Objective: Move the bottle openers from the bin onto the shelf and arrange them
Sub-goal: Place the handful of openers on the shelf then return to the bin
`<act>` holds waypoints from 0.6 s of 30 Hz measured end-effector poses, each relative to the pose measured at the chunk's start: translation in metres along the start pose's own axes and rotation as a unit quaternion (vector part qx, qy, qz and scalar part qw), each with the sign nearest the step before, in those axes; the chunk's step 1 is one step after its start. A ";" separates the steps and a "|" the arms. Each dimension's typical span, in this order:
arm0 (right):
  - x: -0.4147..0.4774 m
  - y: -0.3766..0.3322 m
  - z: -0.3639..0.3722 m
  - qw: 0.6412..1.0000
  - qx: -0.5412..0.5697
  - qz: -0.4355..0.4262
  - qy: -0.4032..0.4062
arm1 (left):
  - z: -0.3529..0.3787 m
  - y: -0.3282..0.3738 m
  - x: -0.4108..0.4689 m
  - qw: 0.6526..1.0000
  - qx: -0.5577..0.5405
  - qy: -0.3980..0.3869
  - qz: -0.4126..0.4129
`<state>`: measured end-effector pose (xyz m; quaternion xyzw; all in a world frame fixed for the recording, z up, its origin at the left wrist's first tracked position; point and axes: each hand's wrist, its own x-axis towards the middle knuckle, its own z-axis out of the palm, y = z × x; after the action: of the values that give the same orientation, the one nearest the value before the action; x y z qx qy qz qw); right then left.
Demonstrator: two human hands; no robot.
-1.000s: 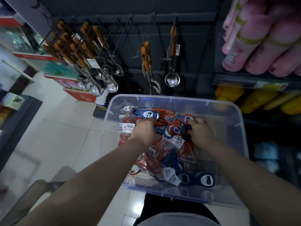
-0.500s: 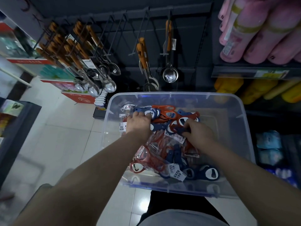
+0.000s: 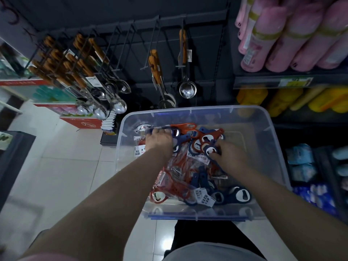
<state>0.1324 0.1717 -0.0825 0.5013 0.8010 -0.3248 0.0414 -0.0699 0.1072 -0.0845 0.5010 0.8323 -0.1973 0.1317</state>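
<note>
While both arms reach forward and down, the person's hands are inside the clear plastic bin [image 3: 272,151], which sits low in front of the body above the tiled floor [image 3: 62,166].

Task items: the bottle openers [image 3: 199,178] are all in the bin, lying in a loose heap of red and blue pieces, many in clear wrappers with white price tags [image 3: 204,198]. The heap runs from the far wall of the bin to the near wall. 1 red opener [image 3: 158,196] and 1 dark blue opener [image 3: 240,195] lie against the near wall, apart from the hands.

Left hand [image 3: 160,143]: placed at the far left of the heap, its fingers [image 3: 158,131] curled down over wrapped openers. Whether they actually grip one cannot be told, as the hand's back hides the contact.

Right hand [image 3: 228,158]: placed at the far right of the heap, thumb and fingers pinching a blue opener [image 3: 211,150] with a white centre, its head tilted up off the pile.

Surroundings: a dark peg rack [image 3: 131,44] stands just beyond the bin. It carries wooden-handled spoons [image 3: 116,105] at left and 1 ladle [image 3: 187,89] near centre. Pink rolls [image 3: 293,38] fill the upper right shelf, with yellow goods [image 3: 252,96] below them.
</note>
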 end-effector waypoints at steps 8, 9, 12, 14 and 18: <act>-0.015 -0.014 0.010 1.000 0.003 0.013 -0.001 | 0.000 -0.014 -0.008 0.998 0.017 -0.042 0.050; -0.017 -0.016 0.012 1.000 0.004 0.019 0.003 | -0.001 -0.016 -0.008 0.997 0.010 -0.041 0.060; -0.021 -0.019 0.014 0.999 0.015 0.035 0.019 | -0.007 -0.020 -0.007 0.997 -0.011 -0.014 0.081; -0.024 -0.021 0.015 0.998 0.028 0.042 0.026 | -0.010 -0.020 -0.008 0.995 -0.022 -0.010 0.100; -0.030 -0.025 0.015 0.994 0.065 0.062 0.055 | -0.016 -0.021 -0.013 0.987 -0.103 -0.010 0.125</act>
<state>0.1226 0.1325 -0.0701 0.5685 0.7465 -0.3453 -0.0153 -0.0832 0.0960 -0.0605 0.5829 0.7776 -0.0971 0.2146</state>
